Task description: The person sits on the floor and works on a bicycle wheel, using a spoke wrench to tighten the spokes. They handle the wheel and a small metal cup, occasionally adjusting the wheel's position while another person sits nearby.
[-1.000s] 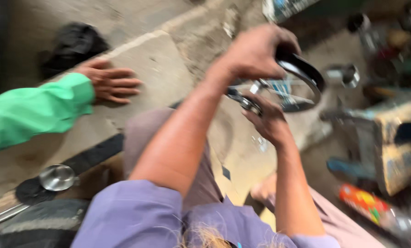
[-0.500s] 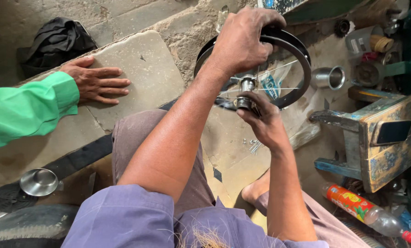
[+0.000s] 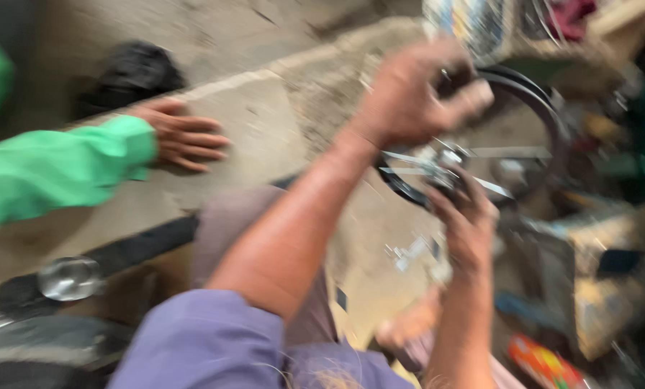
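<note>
Head view, much blurred: the left hand (image 3: 416, 94) is closed over the top of a black wheel rim (image 3: 546, 119) held up before the body; the right hand (image 3: 459, 216) grips its hub (image 3: 438, 169) from below. Another person's hand (image 3: 182, 137), green-sleeved, lies flat on a stone slab (image 3: 265, 122); a metal bowl (image 3: 69, 277) sits low left.

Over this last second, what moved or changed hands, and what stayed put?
Little changed beyond camera shake; the frame is blurred now. The left hand kept its grip on top of the black wheel rim, and the right hand stayed at the hub; nothing was released. The other person's hand, in a green sleeve, remained flat on the stone slab. The metal bowl did not move.
</note>
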